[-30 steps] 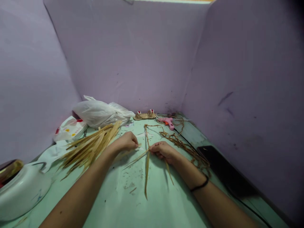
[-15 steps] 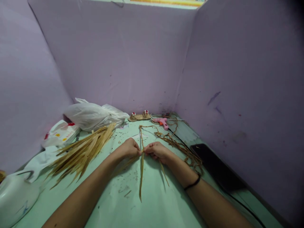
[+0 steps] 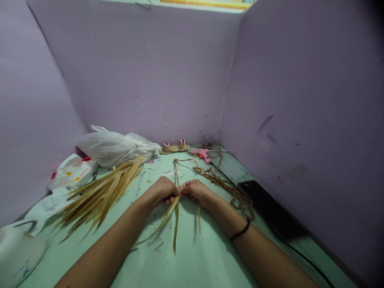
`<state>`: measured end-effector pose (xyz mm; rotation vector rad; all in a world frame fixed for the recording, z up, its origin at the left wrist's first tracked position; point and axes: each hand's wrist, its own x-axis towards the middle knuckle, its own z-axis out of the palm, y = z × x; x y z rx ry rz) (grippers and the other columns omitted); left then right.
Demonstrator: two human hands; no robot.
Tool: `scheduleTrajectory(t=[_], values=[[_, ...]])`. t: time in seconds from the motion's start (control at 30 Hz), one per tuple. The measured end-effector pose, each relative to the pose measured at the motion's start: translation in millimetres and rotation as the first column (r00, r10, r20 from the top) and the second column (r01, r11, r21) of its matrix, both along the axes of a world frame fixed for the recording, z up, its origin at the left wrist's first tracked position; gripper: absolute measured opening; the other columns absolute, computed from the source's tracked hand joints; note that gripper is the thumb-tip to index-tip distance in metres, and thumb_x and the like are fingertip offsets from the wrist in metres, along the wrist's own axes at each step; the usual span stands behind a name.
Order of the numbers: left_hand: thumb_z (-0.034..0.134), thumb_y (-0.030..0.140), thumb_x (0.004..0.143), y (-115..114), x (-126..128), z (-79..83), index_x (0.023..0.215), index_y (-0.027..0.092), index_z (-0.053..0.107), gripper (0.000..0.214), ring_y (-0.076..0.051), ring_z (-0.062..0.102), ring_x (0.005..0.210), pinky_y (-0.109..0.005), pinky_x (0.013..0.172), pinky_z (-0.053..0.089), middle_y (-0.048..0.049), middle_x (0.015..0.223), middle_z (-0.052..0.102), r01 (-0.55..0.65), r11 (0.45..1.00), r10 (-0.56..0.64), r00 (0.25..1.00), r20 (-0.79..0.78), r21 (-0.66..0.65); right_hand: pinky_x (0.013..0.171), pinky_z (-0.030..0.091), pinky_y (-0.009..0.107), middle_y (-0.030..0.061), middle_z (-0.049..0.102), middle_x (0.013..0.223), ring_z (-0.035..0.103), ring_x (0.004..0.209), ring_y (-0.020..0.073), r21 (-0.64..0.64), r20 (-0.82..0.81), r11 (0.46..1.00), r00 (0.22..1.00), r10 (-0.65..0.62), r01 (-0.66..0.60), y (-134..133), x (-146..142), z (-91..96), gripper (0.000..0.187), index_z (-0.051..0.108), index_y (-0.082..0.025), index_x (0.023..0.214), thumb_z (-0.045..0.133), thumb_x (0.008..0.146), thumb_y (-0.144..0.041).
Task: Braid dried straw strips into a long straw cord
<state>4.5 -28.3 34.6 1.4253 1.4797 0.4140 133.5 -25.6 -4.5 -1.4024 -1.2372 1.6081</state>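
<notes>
My left hand [image 3: 165,191] and my right hand [image 3: 196,191] meet at the middle of the table, each pinching strands at the near end of a thin straw braid [image 3: 176,172]. From between my fingers, loose dry straw strands [image 3: 176,228] hang toward me, one down the middle, one slanting left and a shorter one under my right hand. Beyond my hands the braid runs away from me, then bends right toward a heap of braided cord [image 3: 220,180]. Left of my left hand lies a bundle of flat dry straw strips [image 3: 105,192].
A white plastic bag [image 3: 117,148] and a white packet [image 3: 73,172] stand at the back left. By the wall are small woven straw slippers [image 3: 174,148] and a pink glue gun [image 3: 204,155] with a black cord. A black phone-like slab [image 3: 270,208] lies right; a white rounded object [image 3: 19,256], left.
My hands stay together at the braid while the fingers shift. The left strands now hang clear in front of my left hand, and the right strand hangs straighter. The view has turned slightly.
</notes>
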Motion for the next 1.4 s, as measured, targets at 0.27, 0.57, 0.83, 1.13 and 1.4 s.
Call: scheduleTrajectory(t=[0.27, 0.57, 0.83, 1.13, 1.4], values=[[0.051, 0.019, 0.058, 1, 1, -1.8, 0.043, 0.011, 0.049, 0.017, -0.008, 0.038, 0.029, -0.02, 0.034, 0.028, 0.0002, 0.032, 0.044, 0.038, 0.998, -0.035, 0.998, 0.056, -0.058, 0.032, 0.014, 0.018, -0.006, 0.043, 0.035, 0.026, 0.029, 0.0026, -0.026, 0.014, 0.999, 0.999, -0.035, 0.035, -1, -1, -1.9, 0.004, 0.055, -0.012, 0.06, 0.054, 0.056, -0.01], [0.06, 0.026, 0.056, 9, -1, -12.4, 0.052, 0.015, 0.046, 0.019, -0.005, 0.028, 0.026, -0.019, 0.031, 0.017, 0.0058, 0.028, 0.036, -0.054, 0.998, 0.055, 0.997, -0.045, 0.027, 0.032, 0.022, 0.016, -0.0031, 0.05, 0.039, 0.036, 0.031, 0.004, -0.063, -0.146, 0.998, 0.989, -0.005, -0.005, -1, 0, -2.8, 0.006, 0.056, -0.011, 0.06, 0.06, 0.055, -0.011], [0.059, 0.024, 0.06, 14, -6, -20.7, 0.051, 0.012, 0.047, 0.019, -0.002, 0.033, 0.031, -0.015, 0.032, 0.021, 0.0027, 0.04, 0.045, 0.024, 0.959, 0.044, 0.971, 0.234, -0.282, 0.036, 0.027, 0.016, -0.0026, 0.052, 0.042, 0.039, 0.034, 0.0046, -0.053, -0.208, 0.997, 0.977, 0.051, -0.063, 5, 3, -10.0, 0.008, 0.057, -0.01, 0.064, 0.058, 0.056, -0.008], [0.058, 0.019, 0.05, 14, -5, -23.1, 0.044, 0.015, 0.042, 0.017, -0.006, 0.033, 0.028, -0.019, 0.029, 0.023, 0.0028, 0.033, 0.041, -0.013, 0.998, 0.012, 1.0, -0.008, -0.067, 0.033, 0.016, 0.017, -0.0041, 0.045, 0.04, 0.029, 0.032, 0.0027, -0.045, -0.121, 0.991, 0.985, 0.122, -0.128, 2, 5, -5.6, 0.005, 0.053, -0.011, 0.056, 0.057, 0.059, -0.013], [0.062, 0.022, 0.049, 14, -7, -25.7, 0.05, 0.016, 0.043, 0.02, -0.007, 0.035, 0.028, -0.018, 0.028, 0.023, 0.0043, 0.033, 0.041, 0.029, 0.999, -0.033, 0.993, 0.116, 0.035, 0.034, 0.018, 0.018, -0.005, 0.04, 0.036, 0.028, 0.033, 0.0036, -0.082, -0.109, 0.995, 0.993, 0.047, -0.056, 1, 5, 0.4, 0.006, 0.051, -0.012, 0.051, 0.051, 0.057, -0.009]])
